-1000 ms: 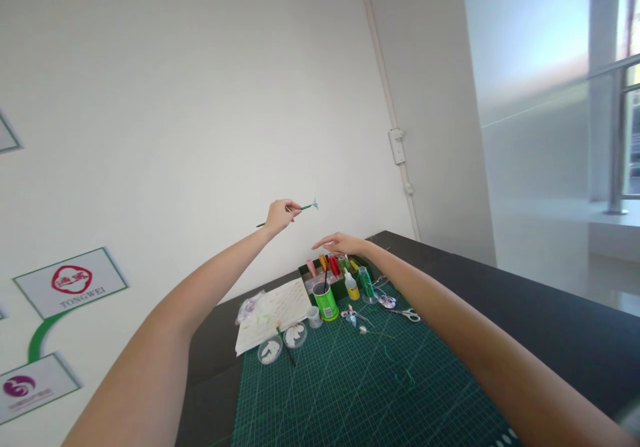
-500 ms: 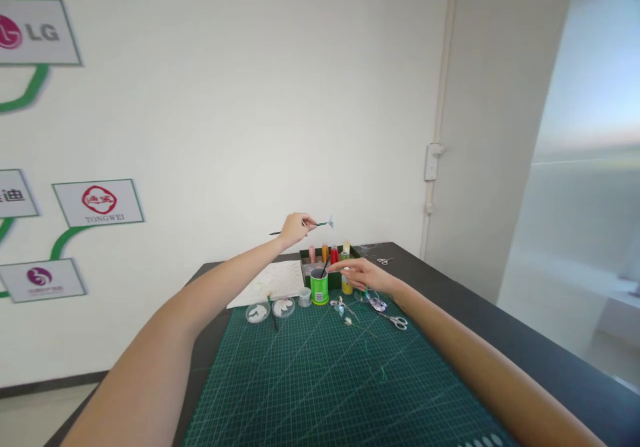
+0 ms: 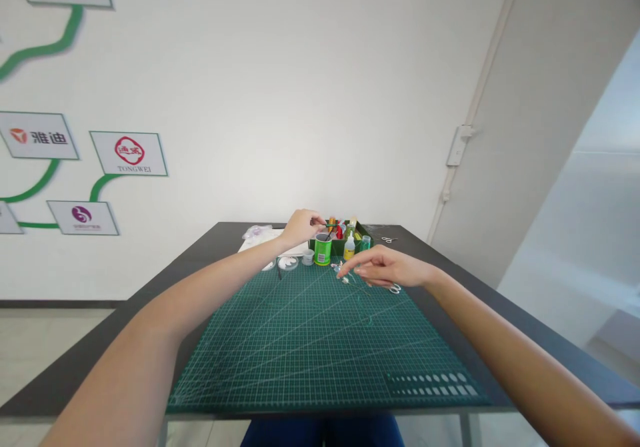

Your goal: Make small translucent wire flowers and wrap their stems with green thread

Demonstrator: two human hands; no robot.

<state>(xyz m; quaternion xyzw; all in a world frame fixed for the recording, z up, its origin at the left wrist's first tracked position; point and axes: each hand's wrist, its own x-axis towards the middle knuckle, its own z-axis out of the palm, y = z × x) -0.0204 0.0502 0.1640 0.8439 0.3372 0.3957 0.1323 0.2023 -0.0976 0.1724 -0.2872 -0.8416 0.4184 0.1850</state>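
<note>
My left hand [image 3: 303, 227] is pinched closed around a thin dark-green flower stem [image 3: 331, 226], out over the far part of the table. The bloom at its end is pale and hard to make out against the things behind it. My right hand [image 3: 387, 265] hovers palm down with its index finger stretched out and the other fingers loosely bent; nothing shows in it. Below its fingertips lie small white and pale blue flowers [image 3: 345, 280] on thin stems. A green can [image 3: 323, 250] with a dark stick in it stands just beyond, beside a yellow-labelled glue bottle [image 3: 349, 247].
A green cutting mat [image 3: 300, 340] covers the table's front. Left of the can stand a small white cup [image 3: 308, 258] and a shallow dish with white pieces [image 3: 288, 263]. White paper [image 3: 275, 239], a dark-green box [image 3: 369, 232] of thread spools and scissors [image 3: 388, 239] lie farther back.
The view has tilted down, showing more table. My left hand has lowered toward the can with the stem. My right hand has moved back from the can, over the small flowers.
</note>
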